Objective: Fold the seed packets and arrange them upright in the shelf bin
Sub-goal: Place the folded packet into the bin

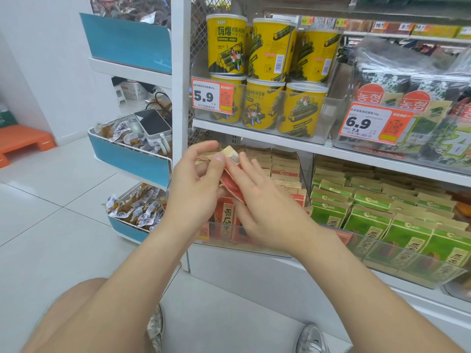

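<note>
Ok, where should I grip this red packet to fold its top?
Probably pinch the packet by its tan top end, coming from the left: that end is flat, thin and sticks up free, while the right hand lies across the red lower part.

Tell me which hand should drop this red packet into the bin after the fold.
Probably the left. The left hand pinches the red packet by its top edge, while the right hand only lays straight fingers against it. The bin sits just behind both hands.
</note>
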A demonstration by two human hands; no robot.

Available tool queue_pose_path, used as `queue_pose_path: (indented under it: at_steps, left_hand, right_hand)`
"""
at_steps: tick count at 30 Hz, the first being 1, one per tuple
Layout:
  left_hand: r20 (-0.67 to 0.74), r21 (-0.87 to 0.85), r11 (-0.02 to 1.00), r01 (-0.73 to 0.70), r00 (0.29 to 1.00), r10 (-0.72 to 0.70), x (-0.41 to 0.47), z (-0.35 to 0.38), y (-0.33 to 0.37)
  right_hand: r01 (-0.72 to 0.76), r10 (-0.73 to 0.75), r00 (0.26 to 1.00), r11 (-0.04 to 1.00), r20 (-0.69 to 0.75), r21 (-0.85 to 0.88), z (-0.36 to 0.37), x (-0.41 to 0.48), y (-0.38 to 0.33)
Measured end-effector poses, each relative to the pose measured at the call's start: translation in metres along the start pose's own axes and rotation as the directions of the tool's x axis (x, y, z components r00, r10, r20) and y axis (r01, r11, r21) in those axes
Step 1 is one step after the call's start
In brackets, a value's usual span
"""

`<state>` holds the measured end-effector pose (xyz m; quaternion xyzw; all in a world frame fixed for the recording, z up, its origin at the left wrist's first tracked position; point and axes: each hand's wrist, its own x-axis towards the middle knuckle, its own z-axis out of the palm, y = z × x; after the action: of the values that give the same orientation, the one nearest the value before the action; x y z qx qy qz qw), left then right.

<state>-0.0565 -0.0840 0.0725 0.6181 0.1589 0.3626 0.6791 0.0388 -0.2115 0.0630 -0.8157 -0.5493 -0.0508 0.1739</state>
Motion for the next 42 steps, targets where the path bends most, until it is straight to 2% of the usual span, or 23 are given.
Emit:
queue_pose_path:
  at_steps: [3,6,9,12,15,17,19,21,23,26,28,29,31,33,34,35,36,37,40,42]
  left_hand:
    - [0.056,0.064,0.997,-0.035,0.998,0.031,0.003,-0.008,0.003]
    - [0.035,0.047,0.997,-0.064,0.997,0.062,0.004,-0.013,0.007]
    - [0.001,0.076,0.994,-0.081,0.997,0.081,0.003,-0.014,0.009]
    - [0.035,0.192,0.969,-0.156,0.988,0.152,0.004,-0.018,0.008]
    - [0.142,0.337,0.902,-0.269,0.962,0.234,0.008,-0.023,0.010]
    - [0.189,0.332,0.905,-0.267,0.959,0.213,0.010,-0.027,0.012]
    - [0.163,0.318,0.921,-0.226,0.970,0.181,0.012,-0.031,0.011]
    - [0.065,0.338,0.919,-0.203,0.979,0.192,0.015,-0.034,0.008]
    - [-0.068,0.282,0.947,-0.157,0.981,0.183,0.018,-0.036,0.005]
    - [-0.215,0.169,0.983,-0.074,0.970,0.110,0.023,-0.042,0.003]
    - [-0.202,0.112,0.994,0.003,0.979,0.020,0.027,-0.048,0.005]
    - [-0.170,0.105,0.993,0.053,0.985,-0.034,0.028,-0.051,0.008]
    - [-0.103,0.231,0.966,0.116,0.990,-0.094,0.032,-0.062,0.009]
    - [-0.057,0.433,0.894,0.114,0.993,-0.099,0.038,-0.075,0.005]
    - [-0.058,0.521,0.847,0.107,0.994,-0.091,0.042,-0.082,0.002]
    - [-0.047,0.599,0.794,0.107,0.994,-0.099,0.042,-0.086,0.001]
    - [-0.012,0.691,0.716,0.100,0.992,-0.127,0.042,-0.091,-0.002]
    - [0.048,0.778,0.625,0.063,0.986,-0.160,0.042,-0.093,-0.003]
    - [0.209,0.960,0.243,-0.140,0.935,-0.286,0.044,-0.098,-0.010]
    - [0.235,0.972,0.084,-0.219,0.911,-0.340,0.051,-0.102,-0.018]
  right_hand:
    - [0.013,-0.013,1.000,0.995,-0.006,0.104,-0.004,0.000,0.003]
    - [0.057,-0.032,0.983,0.989,-0.182,0.133,-0.011,0.001,0.005]
    - [0.044,-0.009,0.922,0.996,-0.388,0.083,-0.013,0.000,0.006]
    - [0.010,-0.010,0.862,1.000,-0.507,-0.003,-0.012,-0.001,0.002]
    - [0.040,0.020,0.829,0.995,-0.559,0.094,-0.012,0.002,0.001]
    - [0.065,0.090,0.835,0.964,-0.542,0.259,-0.014,0.004,0.000]
    - [0.023,0.219,0.852,0.892,-0.476,0.451,-0.018,0.005,-0.002]
    - [-0.069,0.360,0.851,0.798,-0.382,0.599,-0.021,0.006,-0.003]
    - [-0.130,0.438,0.856,0.697,-0.275,0.705,-0.023,0.007,-0.003]
    - [-0.139,0.405,0.912,0.453,-0.064,0.881,-0.018,0.009,-0.007]
    - [-0.128,0.406,0.914,0.327,-0.016,0.936,-0.011,0.012,-0.014]
    - [-0.109,0.433,0.901,0.300,-0.034,0.948,-0.009,0.015,-0.017]
    - [-0.071,0.498,0.862,0.305,-0.096,0.950,-0.007,0.022,-0.019]
    - [-0.049,0.546,0.822,0.354,-0.164,0.934,-0.003,0.031,-0.017]
    - [-0.049,0.557,0.796,0.451,-0.238,0.891,0.001,0.036,-0.015]
    - [-0.055,0.535,0.772,0.594,-0.343,0.803,0.006,0.040,-0.012]
    - [-0.072,0.483,0.763,0.724,-0.429,0.686,0.012,0.044,-0.010]
    - [-0.080,0.423,0.769,0.808,-0.480,0.583,0.017,0.047,-0.011]
    - [-0.002,0.264,0.806,0.896,-0.530,0.444,0.028,0.058,-0.017]
    - [0.035,0.177,0.829,0.930,-0.531,0.366,0.034,0.064,-0.025]
